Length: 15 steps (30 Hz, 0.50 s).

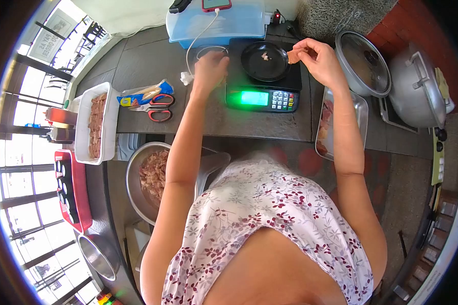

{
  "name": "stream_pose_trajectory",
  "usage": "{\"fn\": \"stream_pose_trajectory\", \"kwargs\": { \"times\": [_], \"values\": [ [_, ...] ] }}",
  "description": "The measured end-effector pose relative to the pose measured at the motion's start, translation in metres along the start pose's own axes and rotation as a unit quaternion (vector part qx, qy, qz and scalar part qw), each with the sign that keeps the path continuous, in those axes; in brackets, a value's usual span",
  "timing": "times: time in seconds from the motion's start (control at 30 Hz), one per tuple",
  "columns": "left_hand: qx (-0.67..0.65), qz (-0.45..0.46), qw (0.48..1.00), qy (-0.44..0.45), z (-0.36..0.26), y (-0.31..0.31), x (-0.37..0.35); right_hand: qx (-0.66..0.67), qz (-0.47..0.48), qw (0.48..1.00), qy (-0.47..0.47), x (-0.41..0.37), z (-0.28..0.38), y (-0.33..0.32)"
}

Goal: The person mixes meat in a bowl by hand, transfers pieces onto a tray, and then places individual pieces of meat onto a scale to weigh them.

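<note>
Pinched in the fingers of my right hand (318,63) is a small slice of meat (293,56), at the right rim of a black plate (262,72). The plate rests on a digital scale (234,97) with a lit green display, and a small pale scrap (265,56) lies on it. My left hand (210,72) is closed, left of the scale beside a white charging cable (189,56). Whether its curled fingers hold anything is hidden.
Scissors (155,107) and a bag of sticks (147,93) lie left, by a white tub of meat (80,129). A metal bowl of meat (132,178) sits lower. To the right are a metal tray (361,114), a lidded pan (364,63) and a large pot (417,96).
</note>
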State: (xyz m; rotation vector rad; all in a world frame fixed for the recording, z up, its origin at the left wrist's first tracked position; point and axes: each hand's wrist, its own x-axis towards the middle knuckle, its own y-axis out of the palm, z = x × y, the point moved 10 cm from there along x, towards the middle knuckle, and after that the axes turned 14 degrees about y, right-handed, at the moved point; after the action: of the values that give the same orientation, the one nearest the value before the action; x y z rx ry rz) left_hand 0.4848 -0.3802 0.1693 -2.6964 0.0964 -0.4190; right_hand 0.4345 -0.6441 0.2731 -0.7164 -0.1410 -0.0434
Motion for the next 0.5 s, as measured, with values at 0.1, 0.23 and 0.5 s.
{"fn": "stream_pose_trajectory", "kwargs": {
  "times": [0.1, 0.23, 0.5],
  "values": [
    [0.008, -0.007, 0.999, 0.031, -0.011, -0.003, -0.001, 0.009, -0.003, 1.000, -0.005, 0.001, -0.001, 0.000],
    [0.000, 0.016, 1.000, 0.010, -0.016, 0.010, -0.002, 0.009, -0.004, 1.000, 0.003, -0.001, -0.006, -0.002],
    [0.002, 0.051, 0.998, 0.021, -0.003, 0.068, 0.021, 0.015, -0.039, 0.998, 0.041, -0.028, -0.035, -0.034]
  ]
}}
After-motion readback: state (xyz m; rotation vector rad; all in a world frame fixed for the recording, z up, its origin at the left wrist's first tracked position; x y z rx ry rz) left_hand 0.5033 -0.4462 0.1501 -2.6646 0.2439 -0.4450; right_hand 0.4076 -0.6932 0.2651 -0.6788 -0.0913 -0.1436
